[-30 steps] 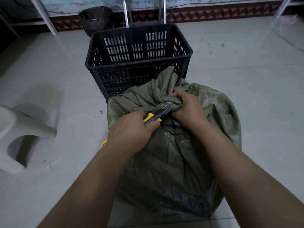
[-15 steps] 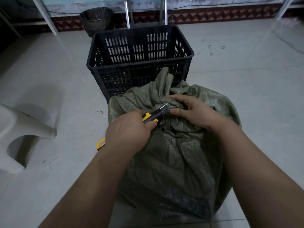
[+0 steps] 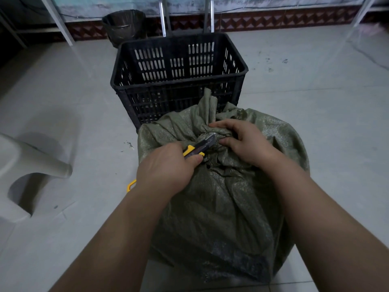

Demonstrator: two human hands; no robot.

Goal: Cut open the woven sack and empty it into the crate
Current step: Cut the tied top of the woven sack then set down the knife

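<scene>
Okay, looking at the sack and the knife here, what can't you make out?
Head view only:
- Inside the woven sack: hidden by its tied cloth.
- Blade tip of the utility knife: lost among knot folds, any cut unclear.
- Knife handle: mostly covered by the left hand.
- Floor of the crate: blocked by its near wall.

Quick headcount of what's around:

- 1 woven sack (image 3: 221, 207), green, the only one
- 1 black crate (image 3: 179, 80), slotted plastic
- 1 utility knife (image 3: 200, 145), yellow and black
- 2 bare hands: a left hand (image 3: 166, 167) and a right hand (image 3: 248, 142)
- 1 dark bin (image 3: 124, 24) by the wall
- 1 white plastic stool (image 3: 27, 165), only partly in view
- 2 upright metal posts right behind the crate, one (image 3: 163, 17) and the other (image 3: 208, 15)
</scene>
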